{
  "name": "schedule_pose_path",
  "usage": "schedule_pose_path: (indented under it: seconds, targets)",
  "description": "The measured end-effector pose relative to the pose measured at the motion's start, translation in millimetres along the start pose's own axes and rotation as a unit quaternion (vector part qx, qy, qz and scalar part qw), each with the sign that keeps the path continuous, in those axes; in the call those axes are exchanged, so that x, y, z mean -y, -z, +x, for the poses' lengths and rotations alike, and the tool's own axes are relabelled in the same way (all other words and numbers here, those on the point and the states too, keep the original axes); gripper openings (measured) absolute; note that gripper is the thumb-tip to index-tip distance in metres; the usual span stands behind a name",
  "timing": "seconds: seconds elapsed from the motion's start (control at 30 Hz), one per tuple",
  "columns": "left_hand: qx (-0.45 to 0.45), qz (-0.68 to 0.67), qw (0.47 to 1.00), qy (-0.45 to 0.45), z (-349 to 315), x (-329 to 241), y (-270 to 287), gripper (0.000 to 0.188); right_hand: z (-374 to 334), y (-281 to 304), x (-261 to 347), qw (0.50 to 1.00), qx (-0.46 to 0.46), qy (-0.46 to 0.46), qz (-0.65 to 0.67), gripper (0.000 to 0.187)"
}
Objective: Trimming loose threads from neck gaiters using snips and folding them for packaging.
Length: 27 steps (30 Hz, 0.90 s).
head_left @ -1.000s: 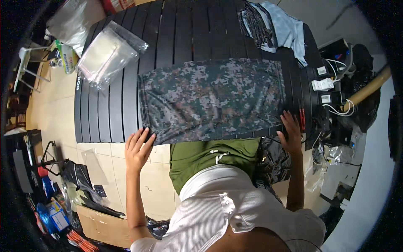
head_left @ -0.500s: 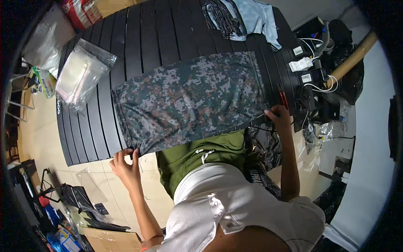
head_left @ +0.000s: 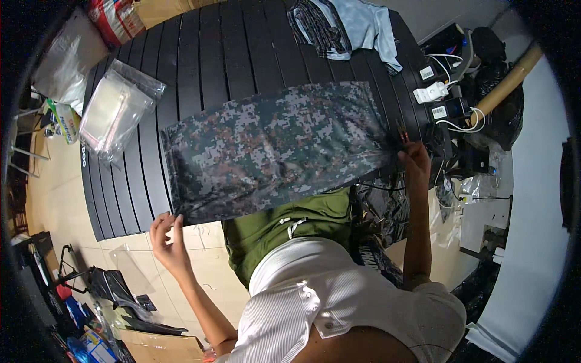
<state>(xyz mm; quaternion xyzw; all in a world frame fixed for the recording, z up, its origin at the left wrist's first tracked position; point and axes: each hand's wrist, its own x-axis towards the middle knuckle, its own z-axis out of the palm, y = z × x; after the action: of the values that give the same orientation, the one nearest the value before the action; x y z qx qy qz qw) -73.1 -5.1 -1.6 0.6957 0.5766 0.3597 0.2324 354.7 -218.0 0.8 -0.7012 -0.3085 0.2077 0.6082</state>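
A piece of camouflage cloth, dark green with grey and brown pixel-like patches, lies spread over the black slatted table. It looks like a flat rectangular tube with hemmed short ends; a few soft wrinkles cross it. My left hand pinches its near left corner at the table's front edge. At the near right corner, my right hand is closed on the cloth, drawing that corner out to a point. The near long side hangs close to my green shorts.
Clear plastic bags lie at the table's left. Folded light blue and dark patterned garments sit at the far edge. A red-handled tool lies near my right hand. White plugs and cables crowd the right edge.
My right hand has moved outward to the right, and my left hand slightly left. The cloth's near edge is stretched wider between them.
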Motion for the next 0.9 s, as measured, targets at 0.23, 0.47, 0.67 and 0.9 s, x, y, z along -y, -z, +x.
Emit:
schedule_pose_path:
  seconds: [0.23,0.47,0.67,0.9]
  targets:
    - [-0.066,-0.375,0.921,0.085,44.2,-46.3,30.5,0.033,15.7,10.5,61.2,0.994,-0.084,0.006,0.07,0.028]
    - [0.116,-0.421,0.9,0.015,115.6,-25.1,55.9,0.036,47.0,11.6,94.3,0.996,0.031,0.085,-0.03,0.033]
    - [0.127,-0.105,0.976,-0.141,140.3,-39.1,26.3,0.025,62.8,1.4,96.0,0.952,0.019,0.187,-0.24,0.022]
    - [0.125,-0.223,0.949,-0.182,170.6,-66.2,51.2,0.004,90.9,17.6,116.2,0.964,0.11,0.239,-0.041,0.01]
